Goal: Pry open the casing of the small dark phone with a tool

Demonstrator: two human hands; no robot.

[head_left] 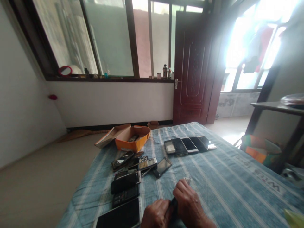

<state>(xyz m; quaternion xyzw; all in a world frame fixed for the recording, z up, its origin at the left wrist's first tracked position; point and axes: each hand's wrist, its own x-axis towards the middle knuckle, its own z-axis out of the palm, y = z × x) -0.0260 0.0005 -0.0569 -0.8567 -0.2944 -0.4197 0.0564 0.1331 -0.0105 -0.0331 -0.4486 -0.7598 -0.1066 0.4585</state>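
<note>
Low in the view, my left hand (156, 212) and my right hand (190, 202) are close together above the bed, both with curled fingers. A dark object (174, 205), mostly covered by the hands, is gripped between them; its kind cannot be made out. Something pale and crumpled, like a cloth or tissue (187, 180), sticks out past my right fingers. Left of my hands, old mobile phones lie in a loose pile, among them a keypad phone (147, 163) and a dark touchscreen phone (163, 167). Beside my left hand lies a larger black-screened device (120, 215).
Several phones (189, 144) lie in a row farther back on the blue striped bedsheet (213, 183). An orange open box (129, 145) with a phone inside stands at the bed's far left edge. Beyond are a dark red door (194, 69) and, to the right, a shelf (280, 108).
</note>
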